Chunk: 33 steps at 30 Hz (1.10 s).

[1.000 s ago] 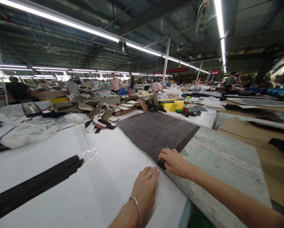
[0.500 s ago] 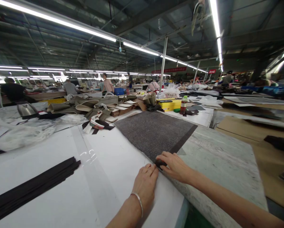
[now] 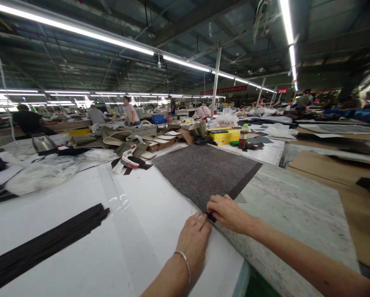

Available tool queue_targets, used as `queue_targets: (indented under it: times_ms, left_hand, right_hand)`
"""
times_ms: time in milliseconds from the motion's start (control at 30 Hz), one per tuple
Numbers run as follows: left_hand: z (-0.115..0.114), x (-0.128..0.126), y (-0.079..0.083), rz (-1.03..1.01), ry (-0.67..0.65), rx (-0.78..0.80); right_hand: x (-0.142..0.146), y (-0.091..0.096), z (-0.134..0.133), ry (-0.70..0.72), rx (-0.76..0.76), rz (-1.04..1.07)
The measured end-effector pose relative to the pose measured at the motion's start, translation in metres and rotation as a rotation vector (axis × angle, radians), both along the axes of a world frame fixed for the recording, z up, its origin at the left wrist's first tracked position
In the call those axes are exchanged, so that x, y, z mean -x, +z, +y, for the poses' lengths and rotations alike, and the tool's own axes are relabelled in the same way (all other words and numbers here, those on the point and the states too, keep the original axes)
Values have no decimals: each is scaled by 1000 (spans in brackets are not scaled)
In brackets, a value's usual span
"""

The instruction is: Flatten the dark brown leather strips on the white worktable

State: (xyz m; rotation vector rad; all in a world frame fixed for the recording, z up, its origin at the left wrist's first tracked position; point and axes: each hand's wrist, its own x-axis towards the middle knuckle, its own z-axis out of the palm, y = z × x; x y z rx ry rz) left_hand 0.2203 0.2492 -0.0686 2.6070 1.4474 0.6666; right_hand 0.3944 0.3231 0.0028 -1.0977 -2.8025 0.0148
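Note:
A grey felt mat (image 3: 203, 171) lies on the worktable, and a dark strip (image 3: 243, 183) runs along its right edge. My right hand (image 3: 229, 212) pinches the near end of that strip at the mat's near corner, fingers closed on it. My left hand (image 3: 194, 239) rests flat on the white sheet (image 3: 141, 222) just left of that corner, fingertips at the mat's edge and fingers stretched out; a silver bracelet is on the wrist.
A stack of dark strips (image 3: 45, 245) lies at the near left. Plastic bags (image 3: 39, 175), an iron (image 3: 42, 143), folded tan material (image 3: 126, 138), a yellow box (image 3: 223, 135) and a bottle (image 3: 243, 137) crowd the far side. A marbled slab (image 3: 290, 206) lies right. People work at distant tables.
My left hand has slid forward until its fingertips reach the mat's near corner. My right hand keeps its pinch on the strip's end. The view shifted slightly.

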Motion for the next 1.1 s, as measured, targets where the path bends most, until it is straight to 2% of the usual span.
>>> queue_targets:
  times_ms: [467,667,867,1100]
  left_hand:
    - [3,-10,11,-4,101,11]
    - [7,-14,14,-7,119,30]
    - [5,-5,11,-3,137,47]
    - [1,-4,13,11,120,52]
  right_hand:
    - [-13,-5,5,-28,88,162]
    - [-19,-18,-3,-152,140,286]
    - [-16,-31,-23,-314,67,256]
    - [0,-36,-21,-384,-48,153]
